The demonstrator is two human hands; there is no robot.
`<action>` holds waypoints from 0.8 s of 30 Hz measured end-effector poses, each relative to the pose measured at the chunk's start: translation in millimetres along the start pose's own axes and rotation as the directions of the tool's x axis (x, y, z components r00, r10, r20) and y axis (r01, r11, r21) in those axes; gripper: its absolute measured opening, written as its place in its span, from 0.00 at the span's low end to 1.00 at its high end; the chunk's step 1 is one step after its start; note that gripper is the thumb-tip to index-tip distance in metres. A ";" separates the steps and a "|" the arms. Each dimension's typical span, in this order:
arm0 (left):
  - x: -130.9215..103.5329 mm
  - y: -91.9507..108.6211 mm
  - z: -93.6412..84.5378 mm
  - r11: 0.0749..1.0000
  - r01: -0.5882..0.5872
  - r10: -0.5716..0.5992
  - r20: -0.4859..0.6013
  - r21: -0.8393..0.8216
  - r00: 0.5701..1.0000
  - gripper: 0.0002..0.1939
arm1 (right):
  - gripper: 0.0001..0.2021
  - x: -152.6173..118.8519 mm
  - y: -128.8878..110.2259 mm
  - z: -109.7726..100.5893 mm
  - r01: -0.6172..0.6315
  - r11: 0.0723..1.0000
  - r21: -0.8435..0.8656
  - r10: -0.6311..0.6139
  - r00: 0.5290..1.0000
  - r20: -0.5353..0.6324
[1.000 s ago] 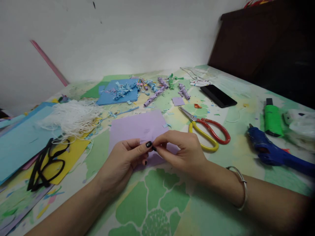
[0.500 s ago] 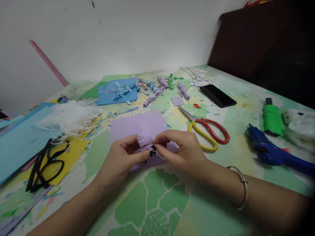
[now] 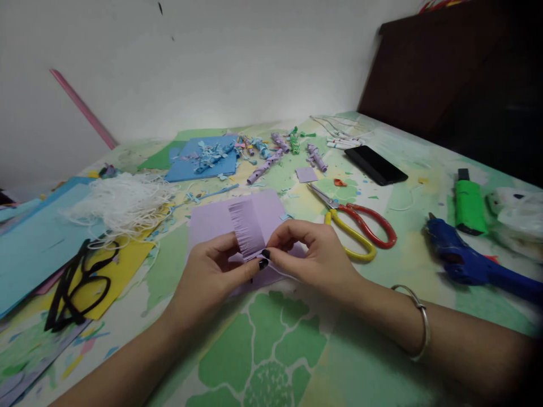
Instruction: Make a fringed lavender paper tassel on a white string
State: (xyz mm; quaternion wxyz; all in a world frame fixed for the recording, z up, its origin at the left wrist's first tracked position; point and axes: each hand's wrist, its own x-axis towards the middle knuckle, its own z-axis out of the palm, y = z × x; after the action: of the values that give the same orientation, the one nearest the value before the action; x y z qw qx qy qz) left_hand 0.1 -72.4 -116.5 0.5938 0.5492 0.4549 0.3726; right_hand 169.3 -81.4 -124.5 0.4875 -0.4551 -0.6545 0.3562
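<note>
Between my hands stands a fringed strip of purple paper (image 3: 249,226), its cut edge facing left. My left hand (image 3: 207,268) pinches its lower end between thumb and fingers. My right hand (image 3: 311,251) is closed at the strip's lower right corner, thumb and forefinger pressed together. A thin white string (image 3: 280,275) runs from the fingertips and passes under my right hand. Beneath both hands lies a larger purple sheet (image 3: 207,217). Scissors (image 3: 360,226) with one red and one yellow handle rest just beyond my right hand, blades partly apart.
On the left are a heap of white string (image 3: 123,203), black glasses (image 3: 78,288) and coloured sheets. Rolled fringed papers (image 3: 265,167) lie at the back, near a phone (image 3: 375,164). Right side: a green lighter (image 3: 469,206) and a blue glue gun (image 3: 458,254).
The fringed strip has unfolded upward, so more of its fringe shows above my fingers. More white string is visible under my right hand. Both hands have stayed nearly in place.
</note>
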 end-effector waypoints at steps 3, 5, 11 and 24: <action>-0.8 -0.3 -0.5 1.000 0.001 -0.001 -0.008 0.020 1.000 0.14 | 0.03 0.3 1.0 0.6 -0.009 1.000 0.010 0.009 1.000 0.003; -1.3 -0.4 -0.4 0.999 -0.012 0.013 -0.019 0.046 1.000 0.13 | 0.03 0.8 1.7 1.1 -0.026 1.000 0.015 0.026 1.000 0.002; -1.4 1.7 0.4 0.992 -0.066 0.066 -0.002 0.109 0.998 0.11 | 0.03 0.9 2.3 0.0 -0.086 0.996 0.026 0.085 0.996 0.026; -4.2 1.1 3.8 0.973 -0.078 0.091 -0.051 0.216 0.995 0.09 | 0.03 2.1 6.3 0.2 -0.169 0.982 0.085 0.159 0.980 0.117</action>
State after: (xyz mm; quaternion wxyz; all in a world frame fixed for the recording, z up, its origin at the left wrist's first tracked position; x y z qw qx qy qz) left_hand 2.5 -77.5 -114.9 0.5008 0.6171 0.4864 0.3631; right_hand 170.5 -77.3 -129.7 0.4407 -0.4637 -0.6231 0.4500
